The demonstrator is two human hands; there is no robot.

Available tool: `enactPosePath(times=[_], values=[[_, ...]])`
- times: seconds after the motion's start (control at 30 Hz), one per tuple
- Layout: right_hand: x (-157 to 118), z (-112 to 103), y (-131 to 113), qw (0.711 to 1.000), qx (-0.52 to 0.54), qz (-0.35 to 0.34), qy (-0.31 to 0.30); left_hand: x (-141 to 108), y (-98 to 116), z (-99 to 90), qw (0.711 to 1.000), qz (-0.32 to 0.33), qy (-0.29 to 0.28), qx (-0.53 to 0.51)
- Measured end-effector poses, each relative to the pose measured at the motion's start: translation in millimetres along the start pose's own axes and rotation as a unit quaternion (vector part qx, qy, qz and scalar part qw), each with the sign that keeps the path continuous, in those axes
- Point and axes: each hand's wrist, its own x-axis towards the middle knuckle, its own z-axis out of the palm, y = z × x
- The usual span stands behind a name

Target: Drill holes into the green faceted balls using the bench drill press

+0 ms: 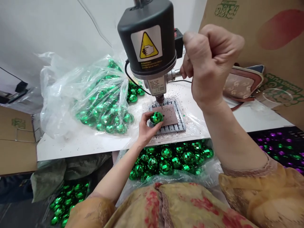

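Observation:
Between the thumb and fingers of my left hand (146, 129) is a shiny green mirrored ball (156, 117), at the left part of a brownish pad (170, 114) on the slotted metal base (181, 123). The bit of a black drill press (147, 38) points down just above and right of the ball. My right hand (211, 60) is raised in a fist at the press's right side, wrapped round the lever, whose metal hub (174, 74) shows beside the fingers. The lever's grip is hidden inside the fist.
Green balls fill a clear plastic bag (59, 95) on the white table (78, 145) at left. More green balls (166, 164) lie below the table's front edge. A purse (241, 84), a clear cup (276, 96) and a large carton (280, 19) stand at right. Dark crumbs surround the base.

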Motion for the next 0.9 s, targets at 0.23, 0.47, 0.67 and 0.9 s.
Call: enactPosePath(times=[0.23,0.47,0.67,0.9], values=[[-4,-2,6,1.0,-0.002,-0.024,-0.006,-97,23,-53.7,0.945,0.064,-0.281,0.154],[-7,-1,4,0.999,0.035,-0.009,0.008,-151,17,-62.2,0.903,-0.04,-0.306,0.299],[-9,-5,11,0.998,0.051,-0.025,0.022,-152,23,-38.6,0.823,0.014,-0.412,0.392],[-10,-8,14,1.0,0.01,-0.024,0.014,-81,44,-50.8,0.84,0.085,-0.403,0.353]])
